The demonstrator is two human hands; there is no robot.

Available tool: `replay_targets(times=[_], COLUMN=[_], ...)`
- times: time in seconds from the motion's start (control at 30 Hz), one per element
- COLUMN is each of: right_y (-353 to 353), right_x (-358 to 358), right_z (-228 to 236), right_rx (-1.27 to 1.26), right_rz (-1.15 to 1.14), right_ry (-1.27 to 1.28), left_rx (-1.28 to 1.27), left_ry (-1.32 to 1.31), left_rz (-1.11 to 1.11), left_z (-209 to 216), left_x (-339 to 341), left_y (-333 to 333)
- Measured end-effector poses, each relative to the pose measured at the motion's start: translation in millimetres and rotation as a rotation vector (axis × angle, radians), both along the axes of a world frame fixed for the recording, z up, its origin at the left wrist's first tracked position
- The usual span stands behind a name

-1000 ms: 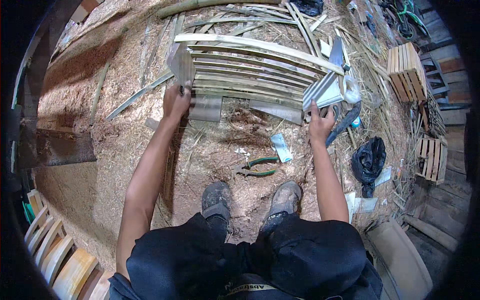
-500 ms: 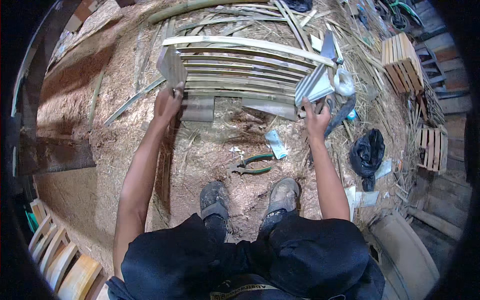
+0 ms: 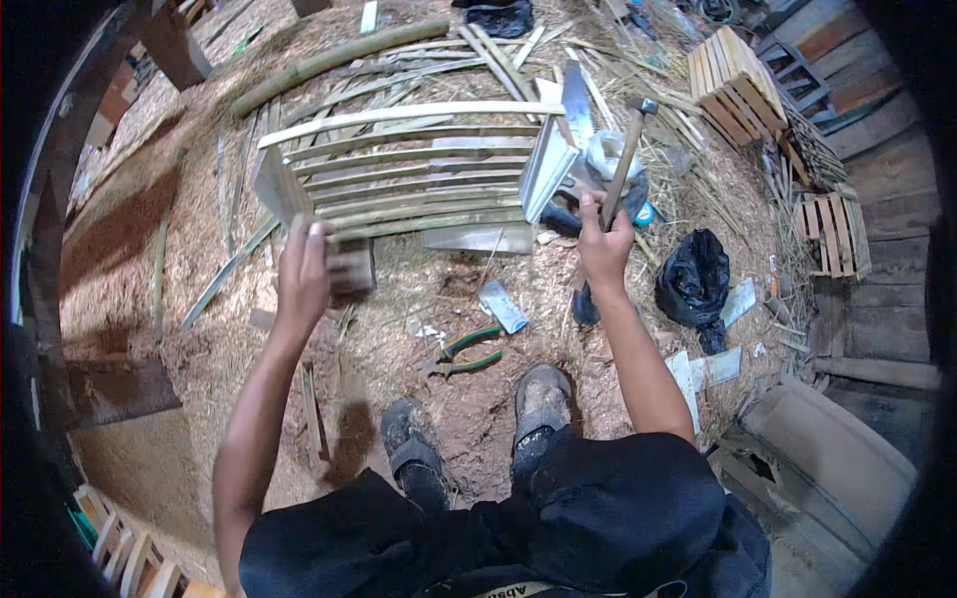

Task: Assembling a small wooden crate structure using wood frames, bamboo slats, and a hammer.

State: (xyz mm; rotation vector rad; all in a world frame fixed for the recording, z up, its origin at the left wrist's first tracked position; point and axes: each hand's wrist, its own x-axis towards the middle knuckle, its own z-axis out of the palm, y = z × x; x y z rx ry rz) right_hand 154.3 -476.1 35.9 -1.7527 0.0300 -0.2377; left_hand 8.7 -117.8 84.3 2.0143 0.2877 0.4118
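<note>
Drawn away from the slatted crate's (image 3: 424,200) right end, the right hand (image 3: 604,251) closes around a hammer (image 3: 624,161) handle; the left hand (image 3: 302,274), blurred, meets the near left corner, whether pinching I cannot tell; beyond both wrists sits the crate, probably light, its thin slats springy, best held by the end panels (image 3: 549,169); bamboo strips (image 3: 349,85) lie farther.

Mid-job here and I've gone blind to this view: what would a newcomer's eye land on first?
Probably the pale slatted wooden frame at upper centre, with the left hand at its lower left corner. Next, the hammer in the right hand, head up, just right of the frame. Then the green-handled pliers on the littered ground ahead of the shoes.
</note>
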Motion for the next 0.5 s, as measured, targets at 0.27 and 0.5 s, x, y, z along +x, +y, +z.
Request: replay_targets(times=[0.27,0.5], right_y=[7.2,28.0], right_x=[65.6,119.2], right_z=[60.7,70.3], right_rx=[-0.002,0.038], right_rz=[0.058,0.205], right_ry=[-0.034,0.132], left_rx=[-0.188,-0.219], left_ry=[0.057,0.002], left_rz=[-0.430,-0.329], left_z=[108.1,98.1], left_x=[128.4,221.5], left_y=[-83.6,-128.8])
